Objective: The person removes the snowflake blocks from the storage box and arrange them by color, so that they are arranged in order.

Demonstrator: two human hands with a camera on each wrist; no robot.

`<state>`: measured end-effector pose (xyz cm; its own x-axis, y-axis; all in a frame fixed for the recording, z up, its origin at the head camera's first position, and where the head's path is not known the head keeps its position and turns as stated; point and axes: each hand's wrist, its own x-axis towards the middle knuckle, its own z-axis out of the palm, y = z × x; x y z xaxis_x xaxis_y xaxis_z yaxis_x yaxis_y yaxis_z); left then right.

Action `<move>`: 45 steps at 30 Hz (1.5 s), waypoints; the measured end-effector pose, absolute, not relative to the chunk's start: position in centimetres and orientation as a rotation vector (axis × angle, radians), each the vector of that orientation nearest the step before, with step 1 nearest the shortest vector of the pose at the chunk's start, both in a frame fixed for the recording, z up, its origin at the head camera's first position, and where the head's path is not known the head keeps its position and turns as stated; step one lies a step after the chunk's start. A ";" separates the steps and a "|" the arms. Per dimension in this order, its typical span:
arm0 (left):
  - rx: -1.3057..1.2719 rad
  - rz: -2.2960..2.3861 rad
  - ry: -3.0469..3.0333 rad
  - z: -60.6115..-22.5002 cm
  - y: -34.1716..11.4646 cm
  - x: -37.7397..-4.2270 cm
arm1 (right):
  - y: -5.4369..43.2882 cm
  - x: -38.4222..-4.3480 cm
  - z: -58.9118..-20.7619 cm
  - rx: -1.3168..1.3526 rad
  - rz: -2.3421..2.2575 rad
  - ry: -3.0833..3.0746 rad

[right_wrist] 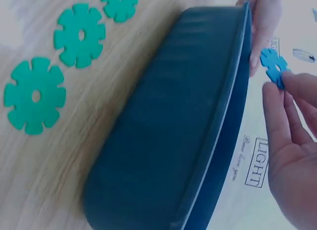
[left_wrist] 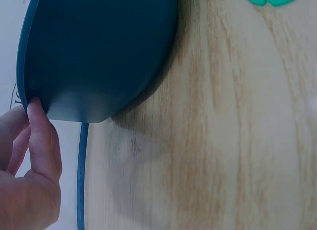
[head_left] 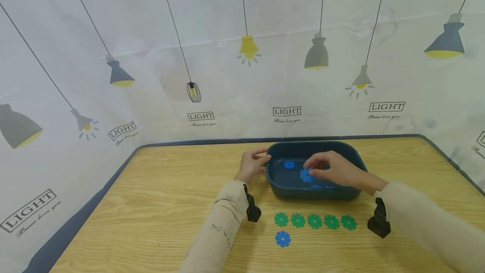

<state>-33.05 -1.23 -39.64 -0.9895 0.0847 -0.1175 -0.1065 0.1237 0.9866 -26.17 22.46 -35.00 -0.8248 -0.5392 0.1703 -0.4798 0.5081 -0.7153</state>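
A dark blue plastic basin (head_left: 317,194) stands on the table. My left hand (head_left: 251,166) holds its left end; in the left wrist view the thumb and fingers of that hand (left_wrist: 34,175) pinch the rim. Over the basin, my right hand (head_left: 337,170) pinches a blue snowflake disc (head_left: 306,175) between thumb and fingertips. The right wrist view shows this notched disc (right_wrist: 274,67) raised above the rim, its centre hole visible. Inside the basin lies another blue disc (head_left: 289,164), and two more are partly hidden by the front wall.
In front of the basin, several green snowflake discs (head_left: 315,221) lie in a row on the wooden table (head_left: 182,193). One blue disc (head_left: 282,239) lies below the row's left end. A white cloth backdrop (head_left: 235,83) printed with lamps surrounds the table.
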 end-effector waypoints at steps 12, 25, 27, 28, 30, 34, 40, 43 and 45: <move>-0.005 1.982 2.247 -39.5 -1.2 -32.9 | 21.6 -23.8 -35.9 -1.055 -1.272 2.383; -0.038 1.986 2.232 -39.4 -1.1 -33.0 | 20.3 -21.5 -37.4 -1.162 -1.335 2.250; -0.032 1.985 2.243 -39.4 -1.1 -33.0 | 20.1 -21.3 -37.8 -1.156 -1.327 2.236; -0.029 1.984 2.245 -39.4 -1.1 -33.0 | 20.0 -21.2 -38.1 -1.150 -1.321 2.229; -0.024 1.979 2.250 -39.5 -1.1 -33.0 | 19.8 -21.1 -38.7 -1.143 -1.306 2.217; -0.027 1.971 2.247 -39.5 -1.1 -32.9 | 19.8 -20.9 -39.8 -1.148 -1.281 2.204; -0.028 1.975 2.239 -39.5 -1.1 -33.0 | 19.9 -20.7 -40.6 -1.119 -1.286 2.228; -0.025 1.976 2.244 -39.5 -1.1 -33.0 | 19.8 -20.7 -40.8 -1.125 -1.276 2.229; -0.025 1.973 2.249 -39.6 -1.1 -33.1 | 19.7 -20.7 -41.0 -1.136 -1.258 2.225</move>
<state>-33.05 -1.08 -39.55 -0.9886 0.0864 -0.1233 -0.1110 0.1350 0.9846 -20.68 19.75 -40.99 -0.6212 -0.7789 0.0861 -0.4754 0.2872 -0.8316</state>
